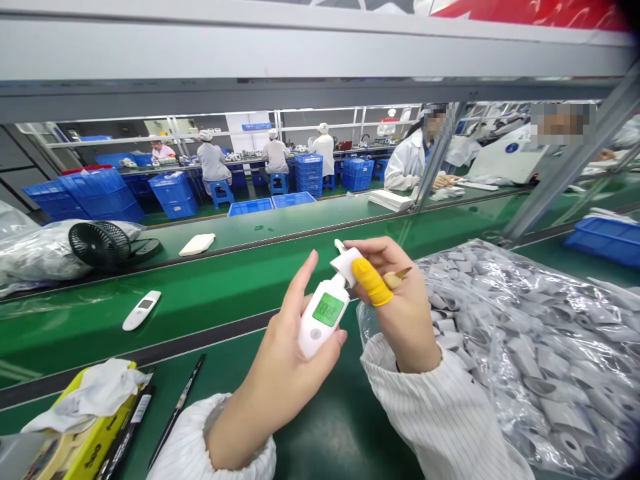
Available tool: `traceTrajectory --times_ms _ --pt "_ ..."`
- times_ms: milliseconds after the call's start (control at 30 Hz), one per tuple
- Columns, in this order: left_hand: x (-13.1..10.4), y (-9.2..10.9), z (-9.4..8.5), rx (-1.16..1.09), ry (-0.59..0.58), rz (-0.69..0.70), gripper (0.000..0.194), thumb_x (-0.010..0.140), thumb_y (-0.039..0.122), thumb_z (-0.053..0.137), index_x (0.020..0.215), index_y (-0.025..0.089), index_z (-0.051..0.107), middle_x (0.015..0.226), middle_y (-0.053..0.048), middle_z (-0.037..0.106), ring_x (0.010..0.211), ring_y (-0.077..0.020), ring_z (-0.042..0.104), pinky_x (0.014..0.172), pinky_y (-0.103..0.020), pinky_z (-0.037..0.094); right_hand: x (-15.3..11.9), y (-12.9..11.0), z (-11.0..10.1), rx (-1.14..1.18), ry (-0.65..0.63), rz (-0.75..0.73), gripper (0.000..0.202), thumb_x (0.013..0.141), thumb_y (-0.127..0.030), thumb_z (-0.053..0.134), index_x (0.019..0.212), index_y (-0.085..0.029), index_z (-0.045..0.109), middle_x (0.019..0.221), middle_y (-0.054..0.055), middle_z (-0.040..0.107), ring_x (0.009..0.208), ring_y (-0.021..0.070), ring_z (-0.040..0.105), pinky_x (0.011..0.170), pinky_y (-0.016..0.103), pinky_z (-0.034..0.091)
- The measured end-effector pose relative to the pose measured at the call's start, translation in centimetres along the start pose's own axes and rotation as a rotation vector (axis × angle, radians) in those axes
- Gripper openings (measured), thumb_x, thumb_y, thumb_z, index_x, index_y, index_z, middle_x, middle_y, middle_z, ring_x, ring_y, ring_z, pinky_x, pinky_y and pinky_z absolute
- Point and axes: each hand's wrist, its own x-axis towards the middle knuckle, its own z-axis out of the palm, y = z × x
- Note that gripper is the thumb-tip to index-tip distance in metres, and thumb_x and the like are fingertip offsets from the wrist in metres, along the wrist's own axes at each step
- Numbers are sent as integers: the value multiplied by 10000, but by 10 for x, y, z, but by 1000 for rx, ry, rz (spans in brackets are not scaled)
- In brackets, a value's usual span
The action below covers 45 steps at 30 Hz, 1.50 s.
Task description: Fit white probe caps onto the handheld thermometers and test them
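Above the green workbench [320, 427], the left hand [285, 360] gripped a white handheld thermometer with a lit green display [325, 313], fingers wrapped round its lower body and thumb along its side. The right hand [400, 300] was closed on the device's upper tip, pinching a small white cap [347, 262] there between thumb and a forefinger sheathed in a yellow rubber finger cot [371, 283] (a thin brown brush [397, 277] also lay tucked in that hand). Just right of the hands sat a clear plastic bag of grey caps [525, 347]. On the green conveyor belt [225, 280] lay a second white thermometer [142, 310], well apart from the hands, with a black desk fan [100, 245] beyond it. Near the left sleeve stood a yellow box with crumpled white cloth [95, 407].
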Motion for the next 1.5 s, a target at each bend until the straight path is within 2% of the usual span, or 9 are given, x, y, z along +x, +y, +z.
traceTrajectory --times_ms 133,433,600,700,800,867,933,1033,1500 --pt "0 2 1 117 -31 21 803 849 263 735 1531 415 341 879 -16 675 634 -159 568 538 -233 436 -1 0 0 -18 -59 38 195 829 -371 755 964 -234 720 855 18 667 689 124 637 482 183 480" --pt "0 1 0 154 -29 36 800 860 274 720 1541 406 321 863 -19 662 585 -145 533 515 -233 430 -3 -1 3 -105 33 -4 243 807 -395 765 979 -228 734 860 30 684 703 142 645 540 219 529" --pt "-3 -4 -2 161 -13 57 785 870 276 715 1542 403 330 941 -25 688 656 -166 593 545 -241 445 -4 0 6 -123 -34 -10 207 813 -377 763 960 -234 739 889 39 694 715 150 653 555 236 549" --pt "0 -4 -2 91 -12 25 813 829 249 753 1531 371 362 950 -23 698 691 -186 621 556 -249 449 -5 1 8 -141 -16 -36 224 828 -410 744 975 -241 737 894 44 694 718 158 647 547 244 546" --pt "5 -2 0 120 10 36 655 804 238 765 1409 313 523 926 -18 703 651 -176 594 565 -263 427 -6 1 10 -144 38 -33 230 848 -424 717 988 -243 732 871 34 671 650 135 611 497 231 515" --pt "8 -1 0 282 64 62 373 812 261 749 1168 261 636 886 -15 685 666 -174 571 587 -269 403 -7 -1 11 -139 58 -15 217 855 -413 710 985 -240 728 831 24 656 623 127 595 486 229 499" --pt "10 -1 1 470 106 86 156 834 310 721 902 229 607 825 -10 634 679 -173 539 587 -272 366 -6 -2 11 -131 61 -8 195 859 -393 709 975 -237 724 803 17 653 620 125 588 490 230 492" --pt "10 -3 1 596 101 99 230 884 380 658 791 223 519 779 -4 553 637 -164 474 548 -278 307 -4 -1 8 -122 56 -16 190 858 -390 712 966 -235 723 805 18 662 629 129 588 496 235 493" --pt "6 -6 7 621 109 77 207 924 358 580 809 230 465 821 -2 469 639 -166 459 550 -283 316 1 8 4 -104 -5 25 308 832 -499 713 989 -235 698 805 14 601 619 126 545 494 242 466"
